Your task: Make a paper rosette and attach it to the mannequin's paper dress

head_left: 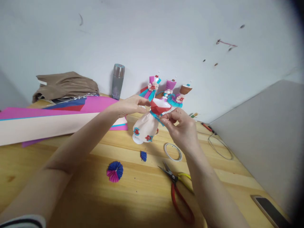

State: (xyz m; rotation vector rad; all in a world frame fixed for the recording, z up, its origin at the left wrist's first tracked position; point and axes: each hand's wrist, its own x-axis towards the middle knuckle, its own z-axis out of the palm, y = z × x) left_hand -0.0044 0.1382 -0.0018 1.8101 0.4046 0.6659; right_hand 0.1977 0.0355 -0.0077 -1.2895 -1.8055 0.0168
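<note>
Head view: light doll between two hands, ribbon pinched at the waist

The doll tilts above the table, between the left hand and the right hand; whether its base bears on the wood I cannot tell. The left thumb and fingers are curved beside the red bodice, just above the waist; how firmly they press is hidden. The right thumb and forefinger are pressed together on the blue ribbon, at the end trailing off the waist.

It looks light, with a stiff, probably smooth white body under soft clothing. The puffed cream skirt seems thin and easily crushed, and its small flowers might come loose under a thumb. The bodice sides or waist look the safest hold; the ribbon seems limp, better pinched near its end than tugged.
</note>
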